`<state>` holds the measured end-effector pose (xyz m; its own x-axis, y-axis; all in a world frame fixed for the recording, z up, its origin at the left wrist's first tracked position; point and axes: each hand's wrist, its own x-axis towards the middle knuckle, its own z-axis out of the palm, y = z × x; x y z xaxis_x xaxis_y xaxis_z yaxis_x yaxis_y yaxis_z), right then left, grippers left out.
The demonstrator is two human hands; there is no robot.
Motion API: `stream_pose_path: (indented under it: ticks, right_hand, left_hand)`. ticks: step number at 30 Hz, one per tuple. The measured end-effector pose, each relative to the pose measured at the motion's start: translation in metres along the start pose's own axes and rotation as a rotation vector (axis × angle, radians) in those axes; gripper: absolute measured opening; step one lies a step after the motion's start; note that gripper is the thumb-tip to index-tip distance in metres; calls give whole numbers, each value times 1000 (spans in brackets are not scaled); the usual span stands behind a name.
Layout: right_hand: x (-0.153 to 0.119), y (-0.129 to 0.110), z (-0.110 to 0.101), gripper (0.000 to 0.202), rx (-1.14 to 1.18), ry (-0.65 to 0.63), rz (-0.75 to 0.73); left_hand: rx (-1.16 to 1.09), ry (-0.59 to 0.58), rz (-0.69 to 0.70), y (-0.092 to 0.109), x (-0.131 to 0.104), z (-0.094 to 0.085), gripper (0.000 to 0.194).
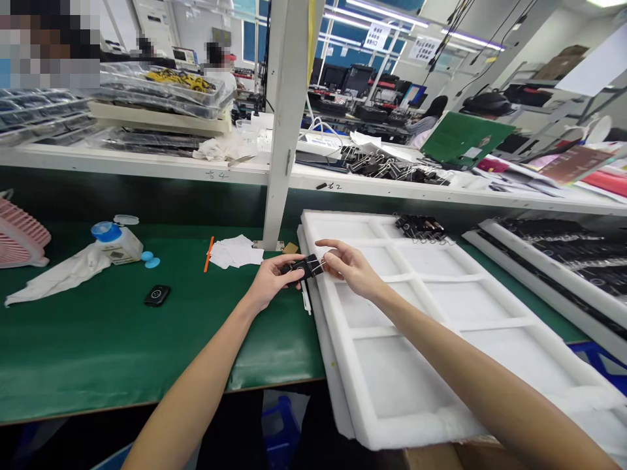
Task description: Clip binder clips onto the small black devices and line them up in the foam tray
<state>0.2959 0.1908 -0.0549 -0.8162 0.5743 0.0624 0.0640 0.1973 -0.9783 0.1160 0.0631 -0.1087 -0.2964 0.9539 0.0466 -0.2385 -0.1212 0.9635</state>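
Observation:
My left hand (pixel 271 279) is closed around a black binder clip (pixel 309 266), thumb on the near side. Whether the clip grips another small black part under those fingers, I cannot tell. From the right, my right hand (pixel 350 266) pinches the clip's silver wire handles, its index finger raised and bent. Both hands are over the left edge of a white foam tray (pixel 355 333) with square compartments. Several black clipped pieces (pixel 424 227) lie in the tray's far compartment. A black smartwatch body (pixel 157 296) rests on the green mat to the left.
On the green mat (pixel 196 352) are white paper pieces (pixel 238 252), an orange strip (pixel 209 254), a blue-capped bottle (pixel 117 241) and a cloth (pixel 63 274). A post (pixel 284 130) rises behind my hands. Binder clips (pixel 392 164) crowd the shelf; another filled tray (pixel 553 281) stands right.

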Motion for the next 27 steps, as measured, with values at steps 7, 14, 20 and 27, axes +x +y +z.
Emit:
stream_pose_path:
  ticks: [7,14,20,27]
  right_hand:
    - [0,3,2,55,-46,-12,-41]
    - [1,-5,2,46,-154,14,-31]
    - [5,-26,-1,33,-322,-165,26]
    - [3,-13,-98,35,57,449,145]
  left_hand:
    - [5,1,17,-1,1,1,44]
    - [14,9,17,2,0,0,42]
    - [44,-54,32,1,1,0,53]
    - [-19,157,127,-7,11,-10,57]
